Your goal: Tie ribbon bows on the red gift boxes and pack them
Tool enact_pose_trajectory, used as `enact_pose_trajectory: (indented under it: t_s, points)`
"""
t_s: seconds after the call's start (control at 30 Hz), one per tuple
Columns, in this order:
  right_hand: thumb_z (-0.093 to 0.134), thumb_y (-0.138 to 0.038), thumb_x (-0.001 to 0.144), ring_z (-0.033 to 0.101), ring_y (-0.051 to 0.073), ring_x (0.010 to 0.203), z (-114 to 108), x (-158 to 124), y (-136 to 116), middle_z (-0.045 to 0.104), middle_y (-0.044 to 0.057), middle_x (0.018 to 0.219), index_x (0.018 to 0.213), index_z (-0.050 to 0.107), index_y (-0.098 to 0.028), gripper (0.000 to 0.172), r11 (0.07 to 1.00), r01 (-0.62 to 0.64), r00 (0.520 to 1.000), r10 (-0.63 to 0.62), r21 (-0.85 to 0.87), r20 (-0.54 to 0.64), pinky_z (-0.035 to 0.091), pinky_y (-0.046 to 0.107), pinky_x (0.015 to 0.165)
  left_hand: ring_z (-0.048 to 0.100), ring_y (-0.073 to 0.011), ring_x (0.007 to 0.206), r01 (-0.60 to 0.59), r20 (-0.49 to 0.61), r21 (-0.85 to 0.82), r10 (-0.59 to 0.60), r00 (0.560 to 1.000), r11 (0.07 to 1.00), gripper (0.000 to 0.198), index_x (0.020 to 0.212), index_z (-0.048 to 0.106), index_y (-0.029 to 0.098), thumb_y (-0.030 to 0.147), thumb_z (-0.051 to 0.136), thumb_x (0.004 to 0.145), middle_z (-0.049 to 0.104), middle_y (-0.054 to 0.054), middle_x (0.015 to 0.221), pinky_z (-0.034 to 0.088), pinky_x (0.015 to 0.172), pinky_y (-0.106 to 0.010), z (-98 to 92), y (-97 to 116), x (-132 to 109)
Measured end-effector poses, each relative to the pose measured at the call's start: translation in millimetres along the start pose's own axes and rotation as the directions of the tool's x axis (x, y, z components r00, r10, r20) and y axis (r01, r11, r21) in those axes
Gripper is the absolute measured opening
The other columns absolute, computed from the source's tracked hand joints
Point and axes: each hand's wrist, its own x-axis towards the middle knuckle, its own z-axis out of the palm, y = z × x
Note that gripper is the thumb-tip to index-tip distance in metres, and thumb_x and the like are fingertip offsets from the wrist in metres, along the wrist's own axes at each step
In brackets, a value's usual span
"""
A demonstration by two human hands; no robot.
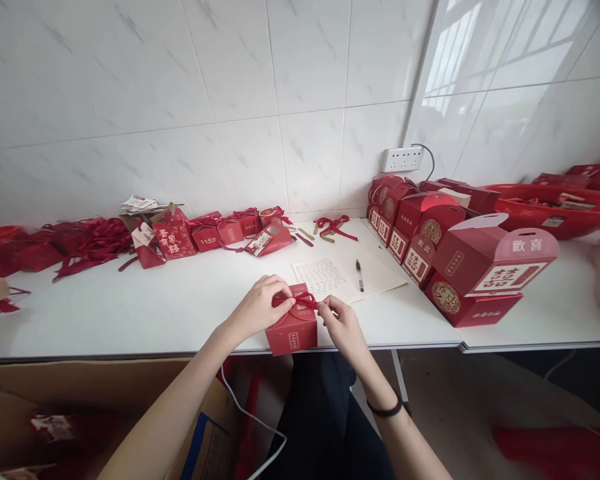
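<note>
A small red gift box (289, 328) with pale printing stands at the table's front edge, right in front of me. Across its top lies a dark red ribbon (305, 301) tied in a bow. My left hand (260, 308) rests over the box's left top edge, fingers closed on the bow's left side. On the other side, my right hand (344, 328) pinches the bow's right side between thumb and finger. A sheet of handwritten paper (320, 276) and a black pen (359, 276) lie just beyond the box.
Stacked red gift boxes (480, 307) stand at the right, before a red basin (540, 210). Along the wall are finished boxes (230, 230), loose ribbons (336, 228) and a ribbon heap (97, 243). Other people's hands show at both edges. An open carton (130, 373) sits below the table.
</note>
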Motion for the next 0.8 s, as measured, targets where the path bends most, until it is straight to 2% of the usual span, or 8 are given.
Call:
enact_pose_trajectory:
  t_s: [0.13, 0.23, 0.4, 0.47, 0.6, 0.8]
  points:
    - [0.042, -0.043, 0.083, 0.045, 0.015, 0.063, 5.2, -11.3, -3.9, 0.045, 0.0, 0.066, 0.062, 0.042, -0.021, 0.03, 0.998, 0.043, 0.996, -0.046, -0.045, -0.077, 0.04, 0.028, 0.059, 0.055, -0.0197, 0.086, 0.049, -0.112, -0.017, -0.05, 0.992, 0.999, 0.013, 0.069, 0.053, 0.02, 0.026, 0.054, 0.08, 0.06, -0.003, 0.081, 0.044, 0.081, -0.035, 8.9, -3.4, -4.9]
    - [0.043, -0.04, 0.084, 0.05, 0.018, 0.076, 8.2, -16.9, -4.9, 0.048, 0.004, 0.079, 0.068, 0.049, -0.02, 0.027, 0.993, 0.104, 0.982, -0.113, -0.063, -0.152, 0.045, 0.028, 0.064, 0.054, -0.0195, 0.085, 0.057, -0.145, -0.033, -0.061, 0.988, 0.998, 0.014, 0.068, 0.052, 0.02, 0.025, 0.053, 0.081, 0.06, -0.003, 0.08, 0.044, 0.08, -0.035, 11.8, -2.8, -6.0]
    - [0.044, -0.034, 0.085, 0.051, 0.019, 0.086, 9.5, -24.5, -5.1, 0.049, 0.006, 0.087, 0.071, 0.055, -0.02, 0.022, 0.981, 0.182, 0.966, -0.193, -0.073, -0.171, 0.046, 0.033, 0.076, 0.055, -0.0192, 0.086, 0.074, -0.166, -0.097, -0.089, 0.982, 0.993, 0.015, 0.067, 0.053, 0.02, 0.026, 0.054, 0.08, 0.059, -0.003, 0.08, 0.044, 0.083, -0.035, 16.3, -2.7, -5.3]
    - [0.045, -0.033, 0.086, 0.051, 0.021, 0.091, 9.6, -27.6, -5.1, 0.05, 0.008, 0.092, 0.071, 0.056, -0.019, 0.023, 0.981, 0.185, 0.965, -0.193, -0.06, -0.176, 0.047, 0.034, 0.077, 0.055, -0.0192, 0.087, 0.08, -0.165, -0.111, -0.097, 0.982, 0.991, 0.015, 0.067, 0.054, 0.02, 0.027, 0.055, 0.08, 0.059, -0.003, 0.081, 0.043, 0.084, -0.035, 17.5, -2.8, -4.8]
    - [0.046, -0.037, 0.085, 0.052, 0.023, 0.097, 9.0, -31.1, -5.3, 0.051, 0.011, 0.1, 0.072, 0.06, -0.019, 0.026, 0.988, 0.154, 0.972, -0.152, -0.002, -0.181, 0.049, 0.029, 0.066, 0.055, -0.0198, 0.088, 0.084, -0.152, -0.123, -0.102, 0.983, 0.989, 0.014, 0.069, 0.055, 0.02, 0.028, 0.054, 0.081, 0.059, -0.003, 0.082, 0.043, 0.084, -0.036, 18.0, -3.4, -4.4]
    - [0.048, -0.04, 0.083, 0.054, 0.023, 0.1, 4.0, -29.7, -6.9, 0.056, 0.01, 0.101, 0.066, 0.056, -0.02, 0.028, 0.992, 0.1, 0.985, -0.088, 0.072, -0.151, 0.051, 0.03, 0.071, 0.054, -0.0194, 0.089, 0.014, -0.082, -0.127, -0.025, 0.996, 0.992, 0.008, 0.074, 0.055, 0.02, 0.026, 0.055, 0.079, 0.059, -0.002, 0.084, 0.042, 0.084, -0.034, 13.1, -6.3, -6.6]
